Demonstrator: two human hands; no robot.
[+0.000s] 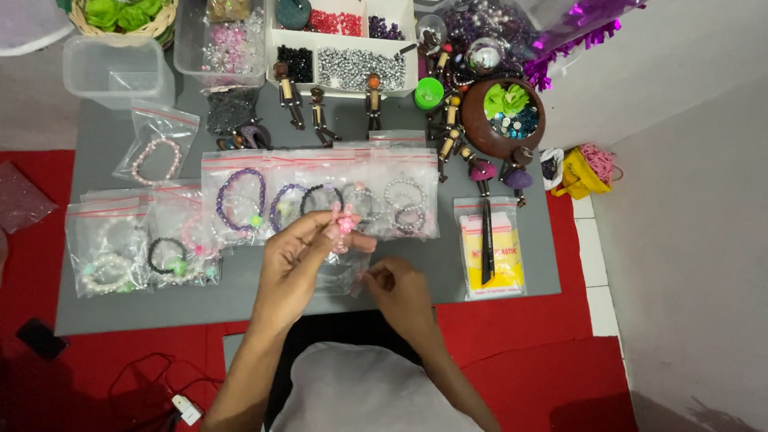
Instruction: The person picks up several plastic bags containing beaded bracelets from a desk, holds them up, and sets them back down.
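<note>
Left hand: the left hand (pixel 294 258) is raised over the middle of the grey desk (pixel 496 312), its grip pinched tight on a pink bead charm (pixel 344 223) at the fingertips.
Right hand: the right hand (pixel 400 290) sits just at 4 o'clock from the left one, fingers curled in a narrow grip on the edge of a small clear bag (pixel 340 274).
Pink bead charm: held up at the desk's centre, just in front of the row of bagged bracelets; I cannot tell whether it touches the clear bag.
Clear bag: hangs between the two hands, under the left fingers, near the desk's 6 o'clock edge.
Row of bags: clear zip bags with bracelets lie side by side at 12 o'clock from the hands, among them a purple bracelet (pixel 240 198) and a black bracelet (pixel 322 197).
At 9 o'clock: more bagged bracelets, pale and black (pixel 166 254).
At 3 o'clock: a yellow packet (pixel 506 264) with a black stick lying on it.
At 12 o'clock, far edge: a white tray of beads (pixel 350 64), small wooden figures (pixel 290 94), a brown bowl (pixel 480 128).
Floor: red mat (pixel 560 352) around the desk.
</note>
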